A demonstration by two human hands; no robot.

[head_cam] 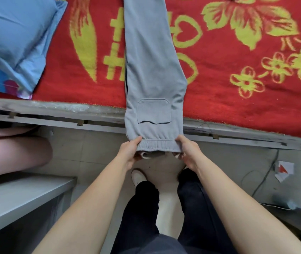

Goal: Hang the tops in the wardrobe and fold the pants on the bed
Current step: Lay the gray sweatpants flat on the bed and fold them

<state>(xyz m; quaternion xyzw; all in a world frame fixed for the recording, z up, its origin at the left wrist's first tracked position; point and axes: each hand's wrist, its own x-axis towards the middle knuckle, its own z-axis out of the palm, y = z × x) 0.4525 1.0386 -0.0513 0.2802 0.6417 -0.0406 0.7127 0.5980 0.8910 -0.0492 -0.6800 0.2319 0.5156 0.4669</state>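
Grey sweatpants (151, 66) lie lengthwise across the red bed cover (237, 99), folded leg on leg, with a back pocket facing up. Their elastic waistband hangs past the bed's front edge. My left hand (128, 153) pinches the waistband's left corner, thumb on top. My right hand (188, 153) grips the right corner the same way. The leg ends run out of view at the top.
A blue pillow (16, 37) lies on the bed at the left. The bed's grey frame edge (54, 114) runs across the view. A grey bench or shelf (17, 195) stands at the lower left. Paper scraps (283, 171) and a cable lie on the floor at the right.
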